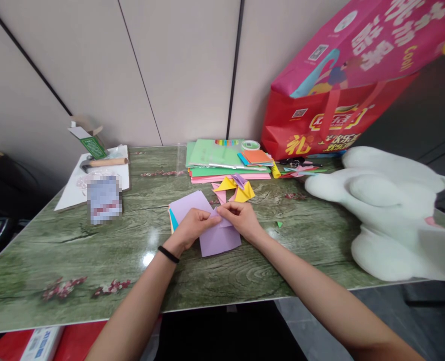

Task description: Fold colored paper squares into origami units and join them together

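Observation:
A partly folded sheet of purple paper [219,242] is pinched between both hands over the middle of the table. My left hand [195,223], with a black band at the wrist, grips its upper left part. Across from it, the closed fingers of my right hand [240,215] hold the upper right part, the fingertips of both hands nearly meeting. Left of and behind the held sheet lies a stack of coloured paper [190,203], purple on top. Folded yellow, pink and purple pieces [244,190] sit just beyond my right hand.
Behind are green and pink sheets [207,153], small orange squares [257,157] and a yellow glue stick [275,170]. Red bags [305,125] stand back right, a white plush toy [388,200] at right. At left lie a hammer [107,162], a green box [93,146] and a blurred packet [104,199].

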The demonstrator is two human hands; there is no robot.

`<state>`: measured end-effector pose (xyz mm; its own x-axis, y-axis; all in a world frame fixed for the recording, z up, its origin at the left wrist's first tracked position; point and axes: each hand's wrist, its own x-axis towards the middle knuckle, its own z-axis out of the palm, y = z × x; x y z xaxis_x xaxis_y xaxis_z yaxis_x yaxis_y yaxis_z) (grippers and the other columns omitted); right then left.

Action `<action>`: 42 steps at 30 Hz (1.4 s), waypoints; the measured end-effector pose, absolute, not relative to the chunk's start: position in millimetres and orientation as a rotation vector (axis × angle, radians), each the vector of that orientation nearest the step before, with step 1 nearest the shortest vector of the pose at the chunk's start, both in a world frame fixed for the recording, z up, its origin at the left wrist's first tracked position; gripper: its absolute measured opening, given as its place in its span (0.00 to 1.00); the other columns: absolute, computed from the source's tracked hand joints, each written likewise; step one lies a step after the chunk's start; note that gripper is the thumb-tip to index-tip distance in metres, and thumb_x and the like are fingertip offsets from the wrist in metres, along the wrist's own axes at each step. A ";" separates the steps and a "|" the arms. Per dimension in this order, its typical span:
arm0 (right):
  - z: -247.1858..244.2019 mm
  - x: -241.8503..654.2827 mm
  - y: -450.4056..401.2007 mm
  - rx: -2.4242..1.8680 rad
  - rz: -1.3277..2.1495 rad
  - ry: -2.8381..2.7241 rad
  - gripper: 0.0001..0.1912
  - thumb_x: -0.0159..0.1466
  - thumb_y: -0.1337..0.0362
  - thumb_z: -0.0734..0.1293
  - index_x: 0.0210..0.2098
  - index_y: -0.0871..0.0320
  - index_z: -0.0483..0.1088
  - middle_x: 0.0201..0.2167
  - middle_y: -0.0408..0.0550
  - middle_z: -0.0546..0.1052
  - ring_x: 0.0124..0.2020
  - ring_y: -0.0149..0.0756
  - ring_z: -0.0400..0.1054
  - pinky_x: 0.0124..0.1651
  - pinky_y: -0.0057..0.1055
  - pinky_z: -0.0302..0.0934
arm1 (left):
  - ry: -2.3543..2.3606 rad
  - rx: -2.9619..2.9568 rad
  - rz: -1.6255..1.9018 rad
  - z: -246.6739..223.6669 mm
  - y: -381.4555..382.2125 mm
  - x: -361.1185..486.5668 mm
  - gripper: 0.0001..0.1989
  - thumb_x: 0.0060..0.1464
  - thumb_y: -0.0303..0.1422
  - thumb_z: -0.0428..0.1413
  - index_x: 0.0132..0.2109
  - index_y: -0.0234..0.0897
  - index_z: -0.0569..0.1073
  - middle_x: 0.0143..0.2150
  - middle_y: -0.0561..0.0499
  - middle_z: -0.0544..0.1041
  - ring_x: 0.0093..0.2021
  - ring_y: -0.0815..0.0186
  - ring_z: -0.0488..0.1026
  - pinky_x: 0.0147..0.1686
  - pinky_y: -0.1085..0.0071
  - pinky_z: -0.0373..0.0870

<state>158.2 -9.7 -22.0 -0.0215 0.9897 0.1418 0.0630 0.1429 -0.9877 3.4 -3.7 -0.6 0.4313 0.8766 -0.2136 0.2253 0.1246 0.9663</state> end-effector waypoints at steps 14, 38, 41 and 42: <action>-24.1 158.1 -9.1 -1.163 1.043 -1.334 0.11 0.51 0.57 0.69 0.24 0.60 0.74 0.21 0.44 0.75 0.22 0.30 0.63 0.26 0.27 0.55 | 1.148 1.475 0.642 -1.4 -3.8 5.3 0.27 0.36 0.51 0.59 0.16 0.37 0.53 0.15 0.61 0.48 0.17 0.78 0.44 0.18 0.74 0.36; -23.9 157.6 -9.2 -1.147 1.064 -1.307 0.11 0.50 0.57 0.70 0.24 0.59 0.74 0.22 0.45 0.76 0.24 0.32 0.64 0.28 0.29 0.57 | 1.173 1.538 0.648 -1.9 -3.9 4.9 0.25 0.39 0.46 0.59 0.17 0.38 0.51 0.16 0.61 0.47 0.18 0.78 0.43 0.19 0.75 0.36; -19.3 158.9 -9.7 -1.140 1.152 -1.296 0.12 0.49 0.56 0.70 0.24 0.59 0.74 0.22 0.44 0.75 0.24 0.31 0.64 0.30 0.29 0.57 | 1.142 1.491 0.644 -0.6 -4.5 4.3 0.25 0.39 0.46 0.60 0.17 0.37 0.52 0.17 0.61 0.49 0.18 0.78 0.44 0.18 0.75 0.37; -17.5 159.2 -9.9 -1.137 1.195 -1.279 0.12 0.49 0.55 0.70 0.23 0.59 0.74 0.22 0.43 0.75 0.24 0.30 0.63 0.29 0.28 0.56 | 1.130 1.472 0.641 -0.4 -4.6 4.1 0.25 0.38 0.46 0.60 0.18 0.37 0.53 0.17 0.60 0.49 0.18 0.78 0.45 0.18 0.76 0.38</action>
